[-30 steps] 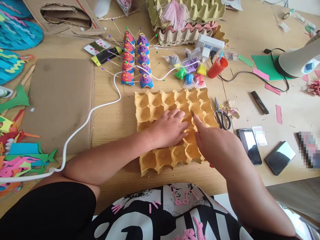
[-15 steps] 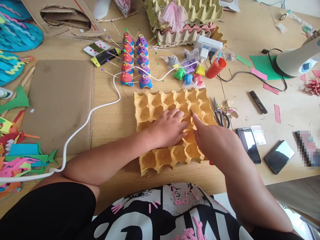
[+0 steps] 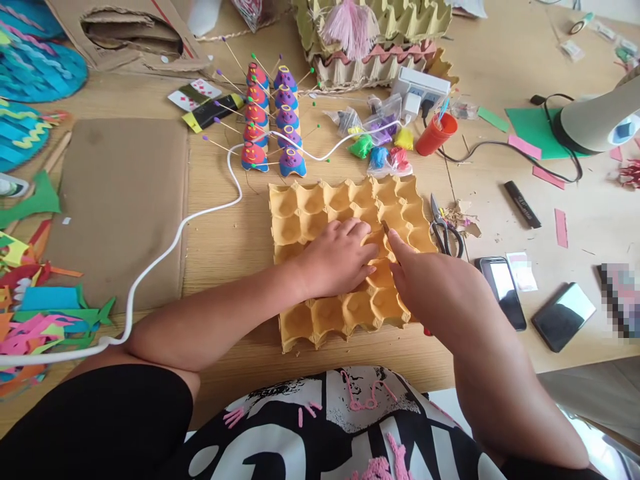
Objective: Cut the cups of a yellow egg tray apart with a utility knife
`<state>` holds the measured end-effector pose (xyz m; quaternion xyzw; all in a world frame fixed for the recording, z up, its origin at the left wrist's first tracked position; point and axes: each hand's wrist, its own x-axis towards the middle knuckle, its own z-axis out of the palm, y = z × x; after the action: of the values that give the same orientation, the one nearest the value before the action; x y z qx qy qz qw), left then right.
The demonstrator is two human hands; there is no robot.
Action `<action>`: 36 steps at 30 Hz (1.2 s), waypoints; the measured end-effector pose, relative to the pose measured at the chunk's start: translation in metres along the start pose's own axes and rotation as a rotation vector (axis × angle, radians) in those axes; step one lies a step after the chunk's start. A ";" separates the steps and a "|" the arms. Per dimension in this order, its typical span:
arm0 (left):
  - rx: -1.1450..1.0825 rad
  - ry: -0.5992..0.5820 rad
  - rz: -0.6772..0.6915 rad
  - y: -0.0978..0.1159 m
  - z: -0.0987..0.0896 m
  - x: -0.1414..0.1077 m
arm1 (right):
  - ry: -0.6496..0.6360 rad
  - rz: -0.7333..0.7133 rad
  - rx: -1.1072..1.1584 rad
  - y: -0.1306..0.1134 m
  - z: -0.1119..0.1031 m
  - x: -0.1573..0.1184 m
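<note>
A yellow cardboard egg tray (image 3: 327, 315) lies on the table in front of me. My left hand (image 3: 340, 257) presses on its middle, fingers bent over the ridges between the cups. Just to the right, my right hand (image 3: 425, 280) is closed around a knife, index finger stretched along its back. Only the dark tip of the knife (image 3: 385, 227) shows against the tray, plus a bit of red at the handle end below the palm. Most of the knife is hidden by the hand. Beside the tray's right edge lie black-handled scissors (image 3: 447, 233).
Behind the tray stand painted egg-cup figures (image 3: 256, 117) with pins, bags of coloured clay (image 3: 380, 157), a red cup (image 3: 437, 135) and a power strip (image 3: 423, 85). A white cable (image 3: 165, 247) crosses left, near flat cardboard (image 3: 125, 207). Phones (image 3: 503, 290) lie right.
The view has shifted slightly, so things on the right appear a little further right. Both hands keep practically the same place on the egg tray.
</note>
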<state>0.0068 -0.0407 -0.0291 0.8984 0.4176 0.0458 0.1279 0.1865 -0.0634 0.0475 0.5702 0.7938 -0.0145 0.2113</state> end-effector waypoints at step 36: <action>0.003 0.037 0.021 -0.001 0.001 0.000 | 0.034 -0.046 0.185 0.029 0.015 -0.053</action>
<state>0.0058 -0.0405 -0.0306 0.9020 0.4104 0.0631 0.1184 0.2322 -0.1050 0.0586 0.5689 0.8054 -0.0829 0.1440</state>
